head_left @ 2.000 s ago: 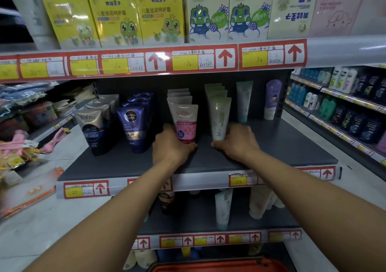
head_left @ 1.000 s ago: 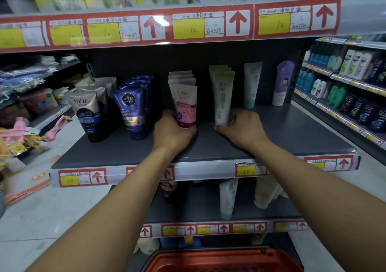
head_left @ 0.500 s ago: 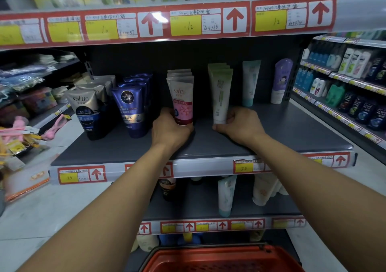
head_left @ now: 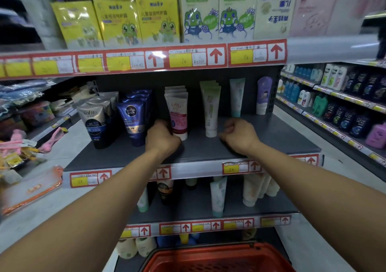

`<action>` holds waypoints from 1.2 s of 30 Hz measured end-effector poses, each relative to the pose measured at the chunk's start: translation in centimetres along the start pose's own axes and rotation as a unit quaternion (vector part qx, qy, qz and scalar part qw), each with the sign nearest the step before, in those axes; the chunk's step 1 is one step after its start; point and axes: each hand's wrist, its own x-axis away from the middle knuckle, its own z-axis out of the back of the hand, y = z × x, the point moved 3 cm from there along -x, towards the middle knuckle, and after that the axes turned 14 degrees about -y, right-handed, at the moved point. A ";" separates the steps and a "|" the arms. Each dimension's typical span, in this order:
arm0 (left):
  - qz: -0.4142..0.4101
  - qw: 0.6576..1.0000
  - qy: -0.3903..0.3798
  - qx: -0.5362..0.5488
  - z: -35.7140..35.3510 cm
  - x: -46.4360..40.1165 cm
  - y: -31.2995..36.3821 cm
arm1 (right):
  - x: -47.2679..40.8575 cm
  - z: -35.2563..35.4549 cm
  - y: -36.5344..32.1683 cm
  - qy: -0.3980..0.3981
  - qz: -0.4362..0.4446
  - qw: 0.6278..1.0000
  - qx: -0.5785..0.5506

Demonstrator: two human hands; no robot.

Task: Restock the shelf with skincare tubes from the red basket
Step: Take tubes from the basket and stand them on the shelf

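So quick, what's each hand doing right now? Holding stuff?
Left hand: fingers curled round the base of the pink Softto tube, gripping it.
Right hand: fingers curled beside the green-and-white tube, holding nothing.

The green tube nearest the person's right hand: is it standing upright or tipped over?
Upright. The green tube stands cap-down on the shelf, clear of the right hand.

Two hands (head_left: pixel 163 138), one red basket (head_left: pixel 217 259)
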 end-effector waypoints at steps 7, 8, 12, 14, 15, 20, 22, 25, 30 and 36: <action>-0.028 0.999 0.018 -0.022 1.8 4.0 1.0 | 4.1 1.4 -0.6 0.053 0.043 0.997 0.047; -0.032 0.999 0.018 -0.025 2.0 4.6 1.2 | 4.7 1.6 -0.8 0.051 0.045 0.997 0.048; -0.049 0.998 0.017 -0.042 2.8 7.1 2.0 | 6.9 2.2 -1.9 0.053 0.054 0.996 0.053; -0.055 0.996 0.018 -0.063 3.0 8.3 2.4 | 8.0 2.3 -2.4 0.052 0.057 0.996 0.053; -0.059 0.995 0.019 -0.075 3.1 8.9 2.6 | 8.6 2.3 -2.6 0.050 0.060 0.996 0.052; -0.075 0.990 0.004 -0.119 2.8 11.4 3.0 | 11.4 1.5 -3.3 0.033 0.079 0.993 0.079; -0.083 0.988 -0.004 -0.130 2.3 12.4 2.9 | 12.7 1.0 -3.3 0.023 0.078 0.993 0.088; -0.094 0.986 -0.013 -0.136 1.3 13.9 2.4 | 14.6 0.0 -3.0 0.016 0.093 0.990 0.109; -0.113 0.980 -0.016 -0.163 -1.5 16.4 1.1 | 16.9 -2.9 -2.0 -0.006 0.107 0.983 0.148; -0.100 0.974 -0.094 -0.178 -6.7 18.2 -1.9 | 19.5 -7.1 1.3 -0.060 0.092 0.984 0.143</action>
